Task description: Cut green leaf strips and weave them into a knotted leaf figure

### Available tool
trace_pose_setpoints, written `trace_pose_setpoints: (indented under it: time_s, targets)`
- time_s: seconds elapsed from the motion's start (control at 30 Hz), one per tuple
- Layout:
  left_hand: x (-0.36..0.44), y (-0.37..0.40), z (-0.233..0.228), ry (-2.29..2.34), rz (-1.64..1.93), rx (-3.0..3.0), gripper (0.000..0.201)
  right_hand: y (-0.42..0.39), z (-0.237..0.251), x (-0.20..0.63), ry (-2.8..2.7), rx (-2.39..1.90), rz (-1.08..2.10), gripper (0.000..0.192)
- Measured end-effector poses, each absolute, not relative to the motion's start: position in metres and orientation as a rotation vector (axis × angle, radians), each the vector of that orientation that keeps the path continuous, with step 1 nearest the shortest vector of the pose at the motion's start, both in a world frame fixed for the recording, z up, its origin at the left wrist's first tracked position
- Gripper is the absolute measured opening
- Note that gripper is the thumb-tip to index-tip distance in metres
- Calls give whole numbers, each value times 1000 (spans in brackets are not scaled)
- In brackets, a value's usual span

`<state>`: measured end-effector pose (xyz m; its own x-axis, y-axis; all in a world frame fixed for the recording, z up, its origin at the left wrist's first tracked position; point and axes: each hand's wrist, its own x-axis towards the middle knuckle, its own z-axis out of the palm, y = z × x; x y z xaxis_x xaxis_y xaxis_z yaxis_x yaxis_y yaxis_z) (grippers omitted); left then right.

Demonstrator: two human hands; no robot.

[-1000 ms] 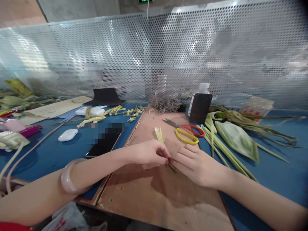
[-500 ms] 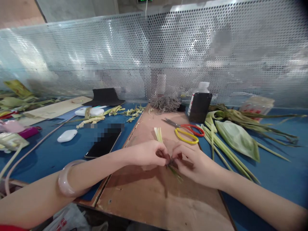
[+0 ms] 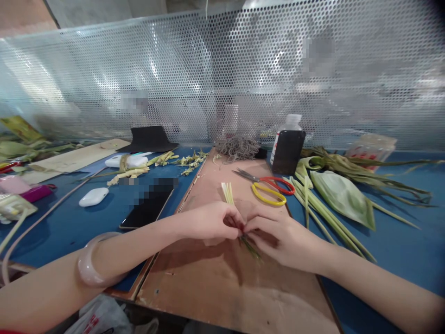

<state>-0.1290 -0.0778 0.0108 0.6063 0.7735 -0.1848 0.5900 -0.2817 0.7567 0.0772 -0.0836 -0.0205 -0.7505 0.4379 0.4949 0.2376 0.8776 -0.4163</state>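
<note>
Pinching slender, pale-green plant-strip bundle (image 3: 228,192) with left hand (image 3: 216,221); cannot tell grip of right hand (image 3: 282,235). Likely light, bendable; best held mid-length.

We seem to be in a plant-craft workshop: around our small bundle of stalks (image 3: 227,192) lie scissors (image 3: 257,179), a heap of grey string (image 3: 239,147) and loose green leaves (image 3: 342,197), on a blue worktop (image 3: 406,241) and wooden board (image 3: 215,287), before a perforated metal screen (image 3: 243,69) and plain grey wall (image 3: 100,9).
</note>
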Motion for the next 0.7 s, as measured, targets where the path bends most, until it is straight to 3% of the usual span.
trace_pose_setpoints:
  time_s: [0.37,0.7]
  targets:
    - [-131,-77,9,1067,267,2011,13,-88,-14,73,-2191,-847,1005,7]
    - [-131,-78,9,1081,264,2002,13,-85,-17,68,-2115,-903,1134,9]
